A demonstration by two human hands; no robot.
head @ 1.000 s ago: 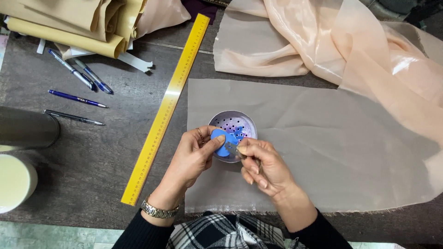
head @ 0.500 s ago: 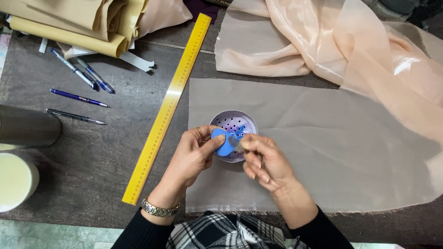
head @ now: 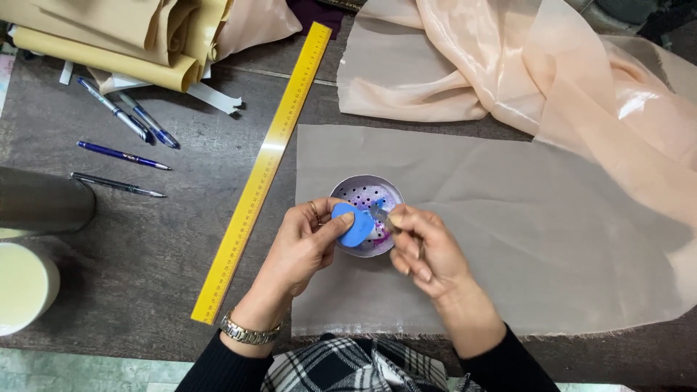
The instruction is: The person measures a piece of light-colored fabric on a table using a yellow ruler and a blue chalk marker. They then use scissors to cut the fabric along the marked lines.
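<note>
Head view: blue chalk piece (head: 353,224) is pinched in left hand (head: 305,243) over perforated round dish (head: 367,214); small clear object (head: 385,221) is gripped by right hand (head: 425,250), above sheer fabric (head: 508,218).

No packages, signs or screens show here. No labels are visible on anything lying on the worktop (head: 181,218).

dark wooden table (head: 181,239): yellow ruler (head: 265,167), pens (head: 123,138), sheer fabric sheet (head: 508,218), paper rolls (head: 109,36).
</note>
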